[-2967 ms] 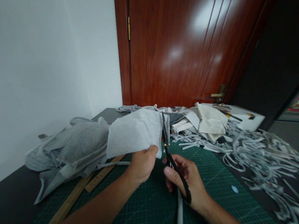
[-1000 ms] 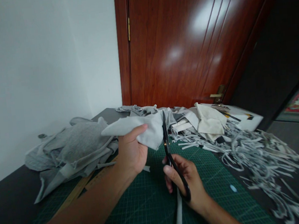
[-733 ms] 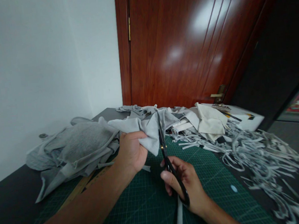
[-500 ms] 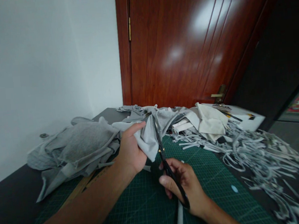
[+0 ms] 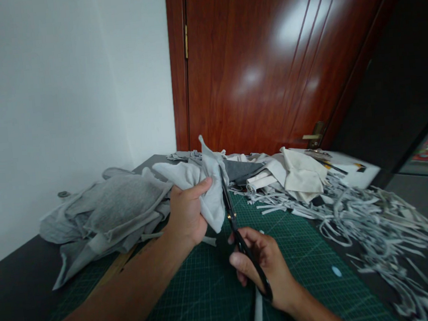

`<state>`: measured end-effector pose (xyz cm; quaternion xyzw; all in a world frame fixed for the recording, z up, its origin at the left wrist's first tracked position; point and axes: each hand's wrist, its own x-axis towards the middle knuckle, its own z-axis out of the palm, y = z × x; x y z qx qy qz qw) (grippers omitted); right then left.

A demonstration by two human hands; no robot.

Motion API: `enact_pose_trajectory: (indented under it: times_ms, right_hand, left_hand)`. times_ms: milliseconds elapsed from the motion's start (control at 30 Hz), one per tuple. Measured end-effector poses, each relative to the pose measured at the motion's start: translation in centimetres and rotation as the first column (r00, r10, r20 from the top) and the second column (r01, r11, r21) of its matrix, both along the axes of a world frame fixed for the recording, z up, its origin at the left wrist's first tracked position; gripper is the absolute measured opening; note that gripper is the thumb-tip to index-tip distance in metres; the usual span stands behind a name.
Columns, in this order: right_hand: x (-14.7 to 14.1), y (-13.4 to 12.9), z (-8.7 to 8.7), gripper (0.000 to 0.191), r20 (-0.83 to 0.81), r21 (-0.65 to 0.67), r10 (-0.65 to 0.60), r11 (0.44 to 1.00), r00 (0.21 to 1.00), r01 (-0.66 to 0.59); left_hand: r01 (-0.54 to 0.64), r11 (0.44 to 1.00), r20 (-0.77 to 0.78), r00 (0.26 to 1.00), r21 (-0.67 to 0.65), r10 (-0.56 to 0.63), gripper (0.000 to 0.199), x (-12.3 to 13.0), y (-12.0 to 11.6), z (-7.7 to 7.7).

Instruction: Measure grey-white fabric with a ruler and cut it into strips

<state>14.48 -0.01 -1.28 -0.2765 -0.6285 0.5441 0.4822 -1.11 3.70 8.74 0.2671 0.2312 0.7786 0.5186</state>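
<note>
A light grey piece of cloth (image 5: 213, 203) is pinched in my left hand (image 5: 190, 210), its thumb on top and one corner pointing up. My right hand (image 5: 260, 261) grips the black handles of a pair of scissors (image 5: 230, 214). The blades point away from me along the right edge of the cloth and look nearly closed. Both hands are above a green cutting mat (image 5: 195, 292). A narrow pale strip (image 5: 257, 311) lies below my right hand.
Grey fabric (image 5: 124, 203) is heaped at the left, beside a wooden ruler (image 5: 114, 269). Many cut strips (image 5: 369, 227) spread along the right. Cream cloth (image 5: 301, 173) and a white box (image 5: 364, 170) are at the back right, before a brown door (image 5: 243, 68).
The cloth at the blades has swung left and its far corner now stands up, uncovering dark grey fabric behind. The scissor blades have come closer together. My left hand has shifted slightly left.
</note>
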Motion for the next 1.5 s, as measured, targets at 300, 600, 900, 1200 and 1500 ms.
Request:
enact_pose_trajectory:
  times_ms: [300,600,900,1200,1500]
  right_hand:
    - [0.0,0.1,-0.1,0.049,-0.031,0.004,0.010,1.000,0.999,-0.010]
    - [-0.1,0.2,-0.4,0.049,-0.026,0.014,0.000,1.000,1.000,0.000]
    - [0.0,0.2,-0.3,0.050,0.002,0.026,-0.008,1.000,1.000,0.008]
    - [0.1,0.1,-0.2,0.050,0.008,0.035,-0.006,0.999,1.000,0.006]
    - [0.0,0.2,-0.4,0.049,-0.005,0.038,-0.018,0.999,1.000,0.018]
  left_hand:
    - [-0.146,0.977,-0.092,0.983,0.155,0.161,0.055,0.0,0.1,0.1]
    - [0.011,1.000,0.035,0.999,-0.029,-0.010,0.041,-1.2,1.4,0.1]
    - [-0.020,0.991,-0.047,0.999,0.130,0.027,0.062,-0.9,0.6,0.6]
    - [-0.067,0.972,-0.126,0.987,0.224,0.097,0.072,-0.5,0.5,0.4]
    - [0.015,0.987,-0.105,0.994,0.163,0.002,0.077,-0.5,0.3,0.6]
